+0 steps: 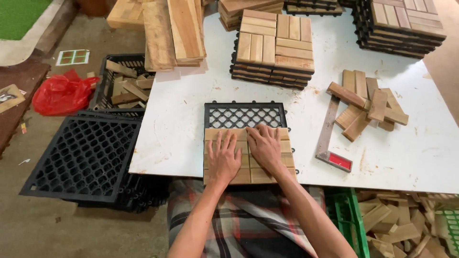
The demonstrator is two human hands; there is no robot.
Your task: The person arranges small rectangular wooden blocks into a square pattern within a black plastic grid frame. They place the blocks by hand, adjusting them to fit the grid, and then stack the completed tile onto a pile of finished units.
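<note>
head-worn view, looking steeply down, close over white table [181, 110]

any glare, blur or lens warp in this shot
Head view: soft even light, mild sheen on the white table, no harsh glare; both hands and the wooden slats look sharp; wide-angle warp bows the table's near edge; faint shadows beneath the hands.

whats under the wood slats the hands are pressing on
A black plastic grid base lies under the wood slats; its far half shows bare. The near half is covered by the slats, the left hand and right hand.
</note>
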